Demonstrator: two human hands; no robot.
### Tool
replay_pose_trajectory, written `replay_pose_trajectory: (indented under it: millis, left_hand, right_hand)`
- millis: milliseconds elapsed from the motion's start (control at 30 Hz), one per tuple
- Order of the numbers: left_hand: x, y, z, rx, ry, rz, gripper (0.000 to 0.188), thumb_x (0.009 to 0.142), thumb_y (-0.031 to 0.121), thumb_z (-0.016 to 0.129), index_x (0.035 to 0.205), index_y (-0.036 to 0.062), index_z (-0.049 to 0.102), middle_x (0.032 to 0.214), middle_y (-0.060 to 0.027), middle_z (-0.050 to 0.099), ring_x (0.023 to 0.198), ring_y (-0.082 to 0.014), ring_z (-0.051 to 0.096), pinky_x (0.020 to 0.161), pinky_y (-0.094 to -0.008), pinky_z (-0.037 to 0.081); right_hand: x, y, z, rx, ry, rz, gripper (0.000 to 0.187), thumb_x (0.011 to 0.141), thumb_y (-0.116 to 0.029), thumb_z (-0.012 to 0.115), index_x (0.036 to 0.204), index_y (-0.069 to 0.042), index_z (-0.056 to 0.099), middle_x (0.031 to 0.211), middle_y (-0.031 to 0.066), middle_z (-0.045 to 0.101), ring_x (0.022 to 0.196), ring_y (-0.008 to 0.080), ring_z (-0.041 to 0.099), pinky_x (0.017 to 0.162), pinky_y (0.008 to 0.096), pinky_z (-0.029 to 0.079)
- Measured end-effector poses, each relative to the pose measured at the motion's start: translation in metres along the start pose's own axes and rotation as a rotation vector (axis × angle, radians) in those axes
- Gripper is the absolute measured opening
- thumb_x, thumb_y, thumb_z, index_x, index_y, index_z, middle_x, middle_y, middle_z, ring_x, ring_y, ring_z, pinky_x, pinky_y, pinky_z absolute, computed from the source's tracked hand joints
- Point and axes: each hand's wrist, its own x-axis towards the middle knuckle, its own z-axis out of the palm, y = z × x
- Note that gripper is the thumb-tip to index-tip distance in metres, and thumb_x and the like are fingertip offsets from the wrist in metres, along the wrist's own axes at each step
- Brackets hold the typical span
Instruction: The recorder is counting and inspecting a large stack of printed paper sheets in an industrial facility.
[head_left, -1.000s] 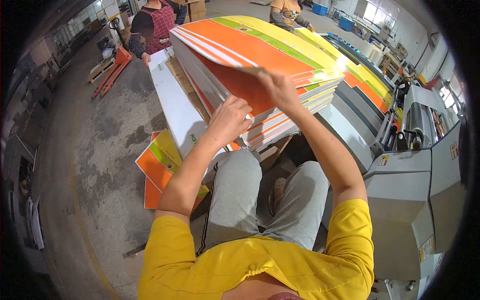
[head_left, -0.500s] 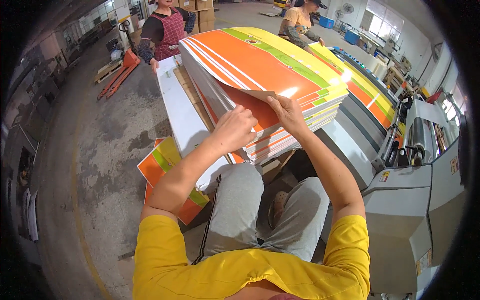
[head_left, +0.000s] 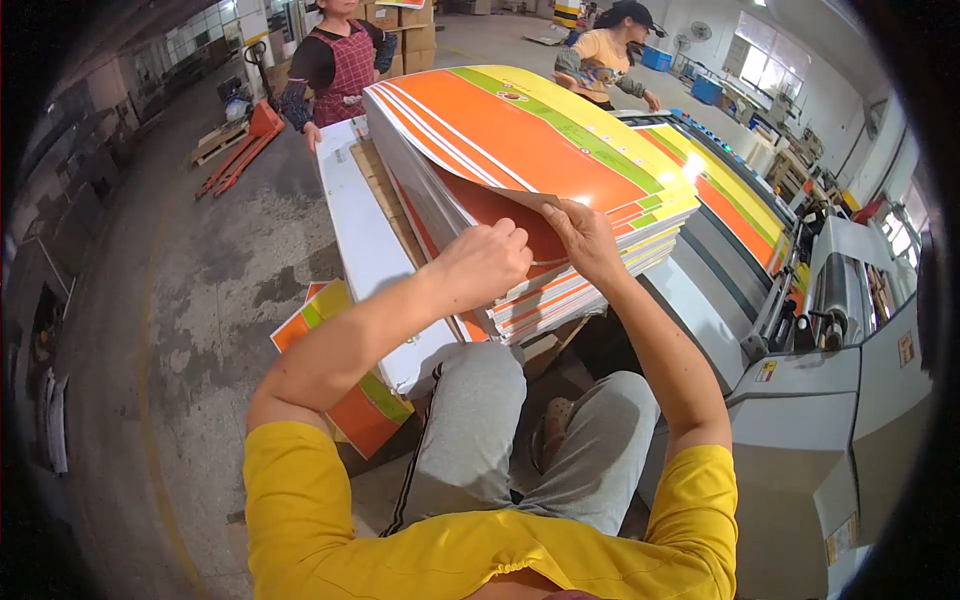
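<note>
A tall stack of glossy printed sheets [head_left: 560, 145], orange, green and yellow, stands before me. My right hand [head_left: 588, 243] pinches the near edge of the top sheet between thumb and fingers. That edge is lifted and curls up, baring its brown underside [head_left: 520, 197] and the orange face of the sheet below. Just left of it, my left hand [head_left: 485, 262] is closed, knuckles up, over the stack's near left corner under the raised edge. Its fingertips are hidden, so whether they hold anything cannot be seen.
Left of the stack lies a white board [head_left: 372, 235]; more printed sheets [head_left: 365, 415] rest lower down. A grey machine [head_left: 790, 400] with rollers stands at right, a printed sheet on its bed. Two people [head_left: 340, 65] stand beyond. An orange pallet jack [head_left: 245, 145] is at far left.
My left hand has moved right, closer to my right hand, which has shifted slightly right with the sheet edge. The person at far right has straightened and turned; the sheet beside them has slid along the machine.
</note>
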Motion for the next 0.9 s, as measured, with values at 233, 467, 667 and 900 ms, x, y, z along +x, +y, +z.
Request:
replay_pose_trajectory:
  millis: [233,467,667,900]
  left_hand:
    - [-0.006,-0.005,0.013,-0.199,-0.037,-0.057,0.009,0.071,0.008,0.054,0.064,0.002,0.053,0.067,-0.0093,0.049,0.062,-0.0257,0.057,0.052,-0.0342,0.047]
    - [-0.009,0.024,0.023,-0.259,0.403,-0.383,0.009,0.079,0.008,0.055,0.075,0.002,0.05,0.077,-0.0102,0.048,0.055,-0.0266,0.056,0.046,-0.0342,0.047]
    - [-0.012,0.042,0.032,-0.695,0.56,-0.686,0.032,0.081,0.01,0.055,0.109,-0.0024,0.047,0.114,-0.0141,0.045,0.076,-0.0193,0.06,0.066,-0.0296,0.05]
    - [-0.007,0.03,0.041,-1.642,1.009,-1.233,0.061,0.085,0.011,0.049,0.133,-0.002,0.014,0.118,-0.0186,0.04,0.086,-0.019,0.055,0.071,-0.0313,0.05]
  right_hand:
    - [-0.009,0.002,0.004,-0.196,-0.056,-0.285,0.023,0.087,-0.018,0.049,0.101,-0.004,0.06,0.084,0.0135,0.062,0.078,0.0256,0.057,0.068,0.034,0.044]
    - [-0.005,0.005,0.013,-0.181,-0.137,-0.18,0.02,0.083,-0.016,0.052,0.099,-0.008,0.06,0.083,0.0134,0.062,0.077,0.0325,0.057,0.066,0.039,0.045]
    - [-0.009,0.01,0.008,-0.329,-0.126,-0.203,0.019,0.083,-0.013,0.052,0.099,-0.006,0.06,0.087,0.0116,0.062,0.078,0.0317,0.057,0.068,0.037,0.046]
    - [-0.009,-0.007,0.002,-0.46,-0.279,-0.221,0.027,0.085,-0.026,0.047,0.102,-0.007,0.057,0.097,0.0103,0.059,0.088,0.0308,0.055,0.074,0.0393,0.044]
